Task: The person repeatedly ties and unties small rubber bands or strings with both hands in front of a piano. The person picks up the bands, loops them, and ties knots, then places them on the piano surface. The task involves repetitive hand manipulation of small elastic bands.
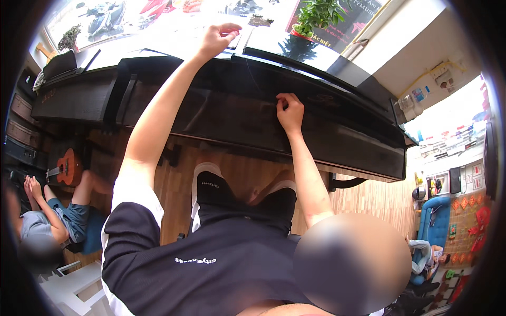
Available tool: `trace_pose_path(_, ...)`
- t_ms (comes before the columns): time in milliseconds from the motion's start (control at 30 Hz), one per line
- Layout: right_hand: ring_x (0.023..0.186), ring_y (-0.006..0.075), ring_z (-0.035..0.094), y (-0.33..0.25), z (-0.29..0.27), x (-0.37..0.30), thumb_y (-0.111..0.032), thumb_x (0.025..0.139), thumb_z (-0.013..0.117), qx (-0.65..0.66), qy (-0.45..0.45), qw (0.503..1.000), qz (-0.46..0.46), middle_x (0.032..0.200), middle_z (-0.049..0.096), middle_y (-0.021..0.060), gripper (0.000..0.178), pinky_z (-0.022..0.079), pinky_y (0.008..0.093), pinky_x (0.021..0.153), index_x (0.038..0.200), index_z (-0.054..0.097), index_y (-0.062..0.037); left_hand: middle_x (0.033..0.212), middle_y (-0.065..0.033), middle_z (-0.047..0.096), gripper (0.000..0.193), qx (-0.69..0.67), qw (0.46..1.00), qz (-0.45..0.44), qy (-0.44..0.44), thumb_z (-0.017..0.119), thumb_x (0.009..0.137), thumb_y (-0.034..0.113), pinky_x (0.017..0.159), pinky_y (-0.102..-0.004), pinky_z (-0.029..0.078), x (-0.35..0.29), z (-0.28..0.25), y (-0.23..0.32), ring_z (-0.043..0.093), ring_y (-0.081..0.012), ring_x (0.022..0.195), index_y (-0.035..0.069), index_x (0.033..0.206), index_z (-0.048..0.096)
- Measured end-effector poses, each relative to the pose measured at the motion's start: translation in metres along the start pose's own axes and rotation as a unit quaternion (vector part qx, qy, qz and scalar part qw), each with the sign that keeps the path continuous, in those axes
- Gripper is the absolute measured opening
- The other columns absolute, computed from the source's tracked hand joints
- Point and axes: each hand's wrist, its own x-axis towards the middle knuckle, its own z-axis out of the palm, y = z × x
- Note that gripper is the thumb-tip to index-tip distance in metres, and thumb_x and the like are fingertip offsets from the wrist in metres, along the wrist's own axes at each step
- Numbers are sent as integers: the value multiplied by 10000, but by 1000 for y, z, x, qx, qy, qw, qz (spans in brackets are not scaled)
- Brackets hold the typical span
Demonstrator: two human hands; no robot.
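In front of me stands a glossy black piano (221, 113) with its long dark face toward my knees. My left hand (216, 41) is over the bright top surface, fingers curled and brought together near the thumb. Anything between its fingertips is too small to make out. My right hand (290, 111) is lower and to the right, close before the piano's dark front. Its thumb and index finger meet in a pinch, and what they hold, if anything, cannot be told. A faint thin line runs on or near the dark surface between the hands.
A leafy green plant (316, 18) in a red pot stands on the piano's far side. At left a person (45, 221) sits beside a small orange-brown ukulele (66, 167). Far right, another person (429, 255) is on a blue sofa (436, 218). A blurred round patch covers my right shoulder.
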Motion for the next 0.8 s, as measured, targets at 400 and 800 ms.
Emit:
trace_pose_path(400,655,223,654,2,1,-1,-55,768,730,-12,-11,1000,3,803,663,85,100,524,347,624,866,711,-61,759,-79,694,298,98,982,-148,-68,678,906,296,584,-295,524,-9,12,31,640,-130,606,11,984,718)
trace_pose_path(800,644,239,652,4,4,-1,-101,786,728,4,15,1000,26,727,661,88,107,521,359,609,891,713,-102,718,-36,687,502,150,973,-125,-120,593,932,541,705,-309,511,26,80,25,644,-134,701,69,877,753)
